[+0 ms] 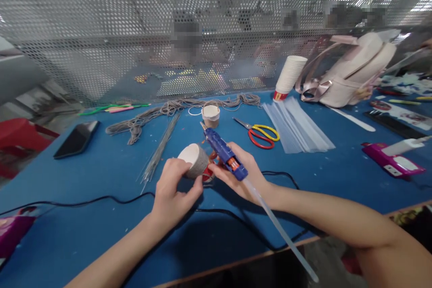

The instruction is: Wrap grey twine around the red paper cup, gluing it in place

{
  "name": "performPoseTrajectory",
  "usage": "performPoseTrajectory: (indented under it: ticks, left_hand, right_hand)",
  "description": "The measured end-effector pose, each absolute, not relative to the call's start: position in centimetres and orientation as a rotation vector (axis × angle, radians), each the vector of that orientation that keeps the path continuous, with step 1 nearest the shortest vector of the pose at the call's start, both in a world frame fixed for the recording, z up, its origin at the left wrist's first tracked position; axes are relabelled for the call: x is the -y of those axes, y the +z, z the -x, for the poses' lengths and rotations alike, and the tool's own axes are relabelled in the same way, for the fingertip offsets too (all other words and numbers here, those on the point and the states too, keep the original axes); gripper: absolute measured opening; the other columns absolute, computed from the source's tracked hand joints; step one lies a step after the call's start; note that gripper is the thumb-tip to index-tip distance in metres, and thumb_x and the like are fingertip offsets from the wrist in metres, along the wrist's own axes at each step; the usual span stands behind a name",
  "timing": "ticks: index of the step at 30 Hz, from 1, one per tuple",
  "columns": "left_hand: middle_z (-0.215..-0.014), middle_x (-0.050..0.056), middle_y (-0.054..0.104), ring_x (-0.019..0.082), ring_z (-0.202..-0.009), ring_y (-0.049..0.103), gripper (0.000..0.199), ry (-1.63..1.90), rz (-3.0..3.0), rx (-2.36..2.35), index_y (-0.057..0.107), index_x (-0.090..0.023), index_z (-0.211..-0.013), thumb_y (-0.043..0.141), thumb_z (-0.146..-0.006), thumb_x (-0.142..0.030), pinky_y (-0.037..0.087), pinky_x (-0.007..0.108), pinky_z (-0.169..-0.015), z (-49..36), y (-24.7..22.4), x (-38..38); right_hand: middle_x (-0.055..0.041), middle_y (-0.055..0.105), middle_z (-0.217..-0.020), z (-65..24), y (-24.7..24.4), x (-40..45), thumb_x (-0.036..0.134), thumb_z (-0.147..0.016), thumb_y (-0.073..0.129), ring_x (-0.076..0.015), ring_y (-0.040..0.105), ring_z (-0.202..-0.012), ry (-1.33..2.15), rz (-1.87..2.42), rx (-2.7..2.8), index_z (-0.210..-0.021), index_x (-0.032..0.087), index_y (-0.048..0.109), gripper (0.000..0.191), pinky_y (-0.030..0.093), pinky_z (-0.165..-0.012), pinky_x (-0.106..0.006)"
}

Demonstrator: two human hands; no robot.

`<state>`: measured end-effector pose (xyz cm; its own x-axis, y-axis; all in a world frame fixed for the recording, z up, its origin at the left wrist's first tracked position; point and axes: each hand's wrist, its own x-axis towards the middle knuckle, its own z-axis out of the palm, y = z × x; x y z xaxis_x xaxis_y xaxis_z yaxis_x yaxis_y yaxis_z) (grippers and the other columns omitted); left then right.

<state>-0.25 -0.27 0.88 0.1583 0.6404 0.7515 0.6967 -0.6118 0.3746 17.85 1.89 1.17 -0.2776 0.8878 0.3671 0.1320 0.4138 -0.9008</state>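
My left hand point(177, 189) is closed round a paper cup point(199, 162) tipped on its side. Grey cord covers much of the cup, and a red patch shows by its base. In my right hand point(248, 171) is a blue hot glue gun point(222, 146), its nozzle pointing up and away over the cup. A long clear glue stick point(280, 225) sticks out of the gun's back end toward me. My right fingertips are close to the cup's base; whether they pinch the cord there I cannot tell.
Beyond the cup stand a small covered cup point(211, 117) and scissors point(259, 134). Grey cord point(168, 108), glue sticks point(297, 128), stacked paper cups point(290, 76) and a backpack point(354, 72) line the back. A phone point(77, 138) lies left. A black cable point(101, 199) crosses the blue table.
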Motion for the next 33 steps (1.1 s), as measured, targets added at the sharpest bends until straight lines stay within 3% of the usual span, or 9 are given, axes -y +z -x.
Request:
performPoseTrajectory:
  ticks: [11, 22, 33]
  left_hand:
    - [-0.069, -0.002, 0.053, 0.014, -0.065, 0.05, 0.01, -1.472, 2.374, 1.484, 0.052, -0.022, -0.081, 0.059, -0.076, -0.016, 0.043, 0.026, -0.059, 0.1, 0.9, 0.5]
    - [-0.074, -0.001, 0.056, 0.014, -0.066, 0.053, 0.011, -1.755, 2.3, 1.877, 0.054, -0.021, -0.081, 0.059, -0.073, -0.028, 0.046, 0.027, -0.063, 0.0, 1.0, 0.6]
    - [-0.062, -0.004, 0.055, 0.013, -0.056, 0.05, 0.014, -1.929, 2.005, 2.061, 0.056, -0.021, -0.074, 0.063, -0.067, -0.03, 0.042, 0.026, -0.052, 1.9, 2.6, -1.2]
  right_hand:
    - [0.0035, 0.054, -0.071, -17.5, 0.8, -2.2, 0.027, -0.076, 0.065, -0.0097, 0.048, -0.06, 0.819, 0.852, 1.738, -0.083, 0.019, 0.051, 0.017, 0.043, -0.06, -0.022]
    - [0.0007, 0.057, -0.076, -18.0, -0.2, -2.1, 0.029, -0.08, 0.061, -0.0113, 0.052, -0.065, 0.861, 0.889, 1.714, -0.087, 0.018, 0.053, 0.015, 0.046, -0.064, -0.024]
    - [-0.0007, 0.061, -0.075, -20.9, 1.4, -1.3, 0.03, -0.077, 0.064, -0.0133, 0.058, -0.065, 0.897, 1.021, 1.539, -0.082, 0.02, 0.057, 0.013, 0.052, -0.064, -0.026]
